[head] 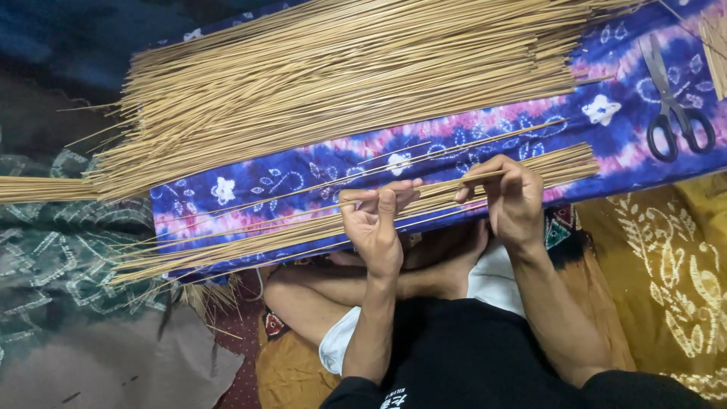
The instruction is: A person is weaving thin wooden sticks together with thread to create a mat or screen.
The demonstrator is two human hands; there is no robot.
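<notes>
My left hand (375, 227) and my right hand (511, 201) both pinch one thin tan stick (435, 182), held level above a small row of similar sticks (250, 244). That row lies along the near edge of a blue, purple and pink patterned cloth (303, 170) spread over a board in front of my crossed legs. A large heap of thin tan sticks (318, 83) covers the far side of the cloth.
Black-handled scissors (670, 102) lie on the cloth at the right. A yellow patterned fabric (674, 265) is at the lower right, a green patterned fabric (53, 250) at the left, and a grey sheet (113, 363) at the lower left.
</notes>
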